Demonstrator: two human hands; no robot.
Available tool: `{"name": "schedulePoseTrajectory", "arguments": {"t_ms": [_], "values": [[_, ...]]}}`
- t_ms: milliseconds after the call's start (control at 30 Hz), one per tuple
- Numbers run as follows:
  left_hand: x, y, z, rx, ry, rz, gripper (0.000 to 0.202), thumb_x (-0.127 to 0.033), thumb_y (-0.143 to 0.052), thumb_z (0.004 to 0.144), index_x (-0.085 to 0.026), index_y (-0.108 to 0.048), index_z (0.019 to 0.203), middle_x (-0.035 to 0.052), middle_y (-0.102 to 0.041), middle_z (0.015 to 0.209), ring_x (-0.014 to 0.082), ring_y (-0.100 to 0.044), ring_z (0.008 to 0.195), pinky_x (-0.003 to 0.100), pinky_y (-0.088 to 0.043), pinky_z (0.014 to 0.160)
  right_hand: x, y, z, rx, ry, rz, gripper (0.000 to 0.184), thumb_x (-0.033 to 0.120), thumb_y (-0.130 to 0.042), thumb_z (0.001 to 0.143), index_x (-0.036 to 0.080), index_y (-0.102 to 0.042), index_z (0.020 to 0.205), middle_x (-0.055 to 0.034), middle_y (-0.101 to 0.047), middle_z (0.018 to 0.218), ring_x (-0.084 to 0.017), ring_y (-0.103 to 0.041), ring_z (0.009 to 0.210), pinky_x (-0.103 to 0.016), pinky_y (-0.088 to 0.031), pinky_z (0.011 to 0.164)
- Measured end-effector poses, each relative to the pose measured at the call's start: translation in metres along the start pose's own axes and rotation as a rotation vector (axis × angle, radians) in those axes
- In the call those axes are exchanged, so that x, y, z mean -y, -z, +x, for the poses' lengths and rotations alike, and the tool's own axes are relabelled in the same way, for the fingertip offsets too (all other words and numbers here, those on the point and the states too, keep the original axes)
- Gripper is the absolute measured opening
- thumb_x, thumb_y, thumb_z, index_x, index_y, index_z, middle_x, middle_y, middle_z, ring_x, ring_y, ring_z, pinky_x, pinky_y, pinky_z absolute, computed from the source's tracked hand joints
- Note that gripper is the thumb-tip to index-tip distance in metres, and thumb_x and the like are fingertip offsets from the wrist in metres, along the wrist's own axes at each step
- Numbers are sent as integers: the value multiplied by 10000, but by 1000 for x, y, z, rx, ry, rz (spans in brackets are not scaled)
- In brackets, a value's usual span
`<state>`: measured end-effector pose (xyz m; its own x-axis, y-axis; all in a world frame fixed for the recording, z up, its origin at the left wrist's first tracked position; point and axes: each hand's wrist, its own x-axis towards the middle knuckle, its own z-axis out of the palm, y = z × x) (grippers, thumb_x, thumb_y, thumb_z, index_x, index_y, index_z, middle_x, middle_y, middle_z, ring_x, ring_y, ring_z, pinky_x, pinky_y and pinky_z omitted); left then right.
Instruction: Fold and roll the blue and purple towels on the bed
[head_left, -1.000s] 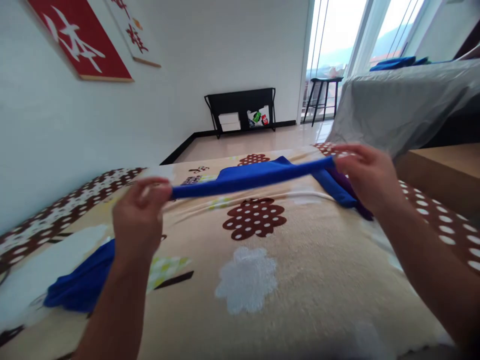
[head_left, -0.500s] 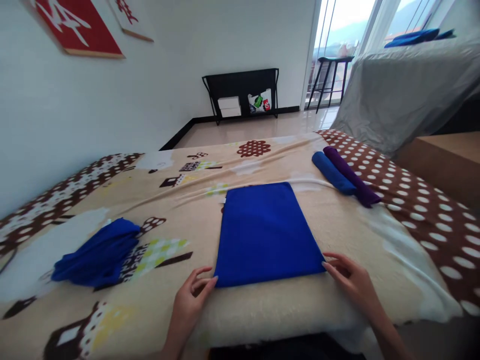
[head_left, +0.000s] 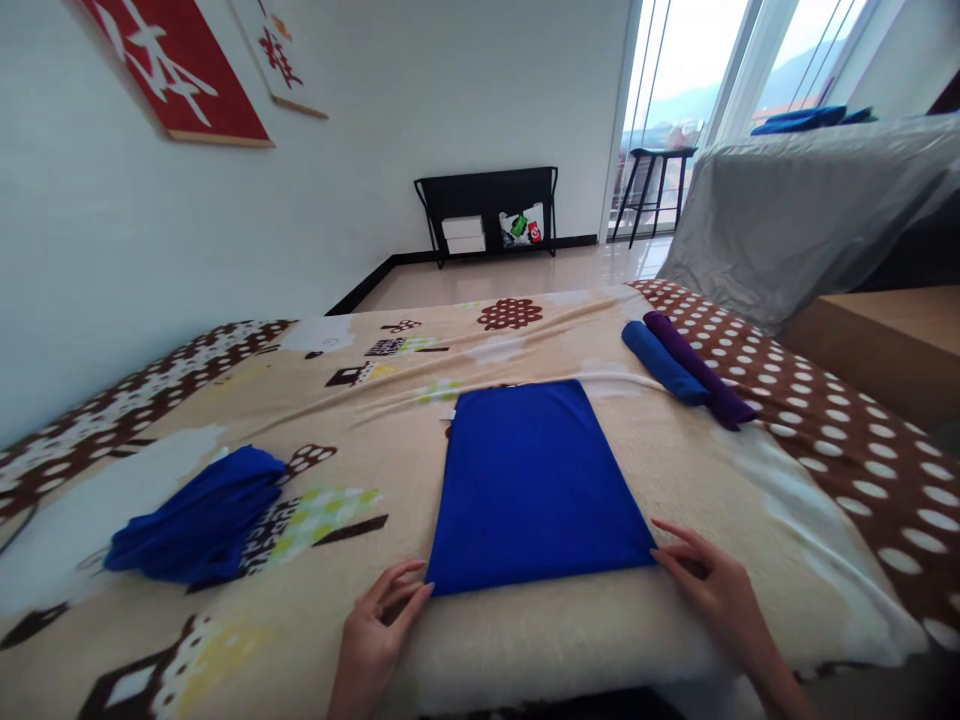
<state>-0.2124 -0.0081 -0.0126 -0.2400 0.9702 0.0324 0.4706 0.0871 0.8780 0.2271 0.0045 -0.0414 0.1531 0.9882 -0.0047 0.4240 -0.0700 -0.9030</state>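
Observation:
A smooth blue cloth (head_left: 536,490) lies flat in a rough rectangle on the bed, with a small white tag sticking out at its far left edge. Thumb and fingertips of my left hand (head_left: 381,625) pinch its near left corner. At the near right corner, my right hand (head_left: 712,590) has its thumb against the cloth's edge and its index finger just above, the corner held between them. To the left lies a crumpled blue cloth (head_left: 199,520). On the right, a rolled blue cloth (head_left: 664,362) rests alongside a rolled purple cloth (head_left: 697,370).
A patterned beige blanket (head_left: 315,610) with a brown polka-dot border covers the bed. Beyond it are a black rack (head_left: 487,205) by the wall and a dark stool (head_left: 652,190) by the window. Grey sheeting (head_left: 795,200) drapes furniture at right, with blue fabric (head_left: 802,120) on top.
The whole scene sits slightly lower in view, as the camera has tilted up. Both hands stay at the near corners of the blue cloth, which keeps its flat shape.

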Motion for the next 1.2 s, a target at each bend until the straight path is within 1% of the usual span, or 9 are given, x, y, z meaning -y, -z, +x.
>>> {"name": "schedulePoseTrajectory", "arguments": {"t_ms": [100,200,400,533,667,867,1000,1133,1200], "values": [[-8,-4,5,31,0,-9,438,-544,-746,730,-198,-699,995,65,-775,784,247,-756,795,315,-614,785,10,-1,6,27,29,-12,537,585,-644,837,232,-659,1242,-45,-759,856,-195,-691,729,-278,-544,665],[-12,-6,5,-22,-33,2,420,-553,-744,732,-202,-700,959,65,-777,802,245,-753,773,327,-620,776,16,-2,9,-10,36,-22,540,589,-640,834,216,-659,1224,-42,-751,806,-191,-681,692,-283,-546,677],[-1,-1,-8,-102,-26,2,431,-578,-766,695,-206,-702,901,71,-778,847,244,-761,789,295,-630,741,11,5,1,-78,63,-78,580,588,-660,824,234,-615,1282,-8,-741,772,-143,-569,553,-251,-491,572],[17,3,-14,-117,-77,51,399,-562,-758,721,-226,-732,935,63,-780,952,225,-761,819,318,-630,818,7,10,-4,-101,72,-98,597,594,-676,810,244,-620,1291,-5,-750,799,-154,-620,628,-243,-513,615],[29,5,-16,-135,-178,101,338,-550,-745,741,-256,-758,908,42,-782,902,227,-757,818,350,-629,847,2,11,-6,-87,47,-87,600,584,-702,790,259,-630,1289,-4,-758,823,-157,-650,634,-233,-533,604],[24,2,-15,-117,-181,160,331,-581,-728,738,-298,-756,907,20,-783,892,234,-754,794,361,-629,818,-8,11,-5,-14,47,-38,581,565,-671,824,251,-613,1309,-30,-761,883,-215,-726,844,-293,-590,818],[16,3,-17,-122,-140,171,398,-625,-720,729,-266,-736,901,39,-778,848,222,-742,772,311,-616,762,-8,15,-7,-10,76,-122,539,560,-676,820,278,-623,1276,-4,-745,803,-168,-680,668,-239,-572,650],[21,15,-18,48,-141,169,410,-619,-694,755,-247,-723,926,24,-751,723,197,-729,664,248,-591,664,-10,26,-12,69,116,-187,502,553,-640,845,273,-630,1261,11,-707,714,-133,-602,547,-220,-532,563],[23,20,-18,36,-185,279,372,-586,-678,780,-250,-728,930,20,-742,711,197,-718,646,255,-580,639,-10,29,-13,94,129,-237,470,547,-608,866,259,-646,1236,-8,-711,757,-142,-619,563,-236,-540,554]]}}
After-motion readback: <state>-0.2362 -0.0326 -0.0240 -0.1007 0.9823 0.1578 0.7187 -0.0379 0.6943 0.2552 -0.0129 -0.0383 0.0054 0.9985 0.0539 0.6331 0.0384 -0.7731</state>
